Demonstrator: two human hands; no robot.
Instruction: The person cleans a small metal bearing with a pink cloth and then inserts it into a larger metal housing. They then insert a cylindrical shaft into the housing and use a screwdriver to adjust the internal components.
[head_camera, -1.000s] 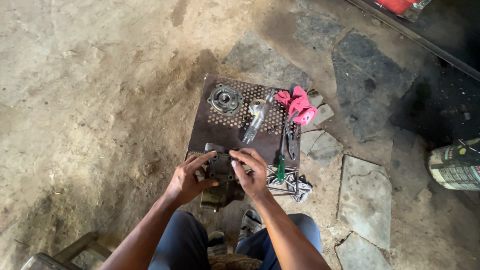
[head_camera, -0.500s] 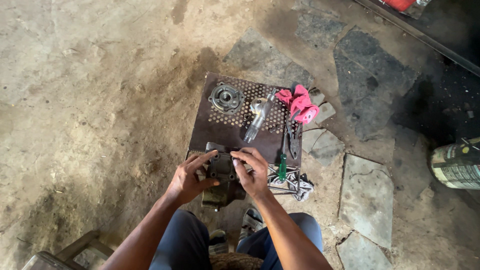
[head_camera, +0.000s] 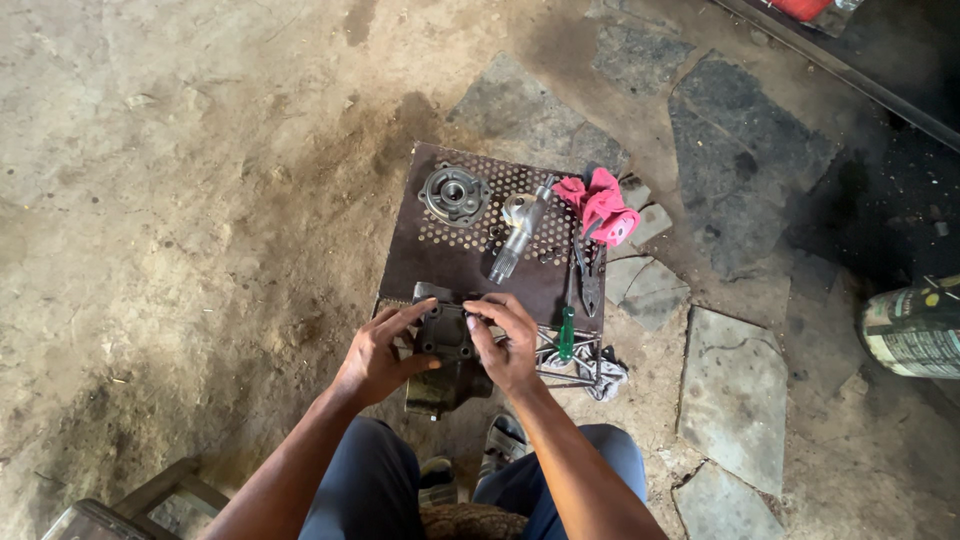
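person sits low over a small perforated metal counter on a rough concrete floor, knees w/ dark trousers at the near edge. both hands are on a dark metal housing block that sits at the near edge of the counter, overhanging toward the person. left hand grips the block's left side, thumb across the lower face, index finger pointing up along the top-left corner. right hand is closed on the block's right side, fingertips pinched at its top edge; can't tell if sth small is held between them. hands are close together, only the block btwn them.

far left on the counter lies a round flanged bearing part. right of it, a silvery splined shaft piece lies tilted. at the far right corner sits a pink rag, touching the counter edge. near it, pliers and a green-handled screwdriver lie along the right edge. a whitish cloth is on the floor just beside the near right corner. a cylindrical can lies well apart at the right. flat stone slabs patch the floor on the right.
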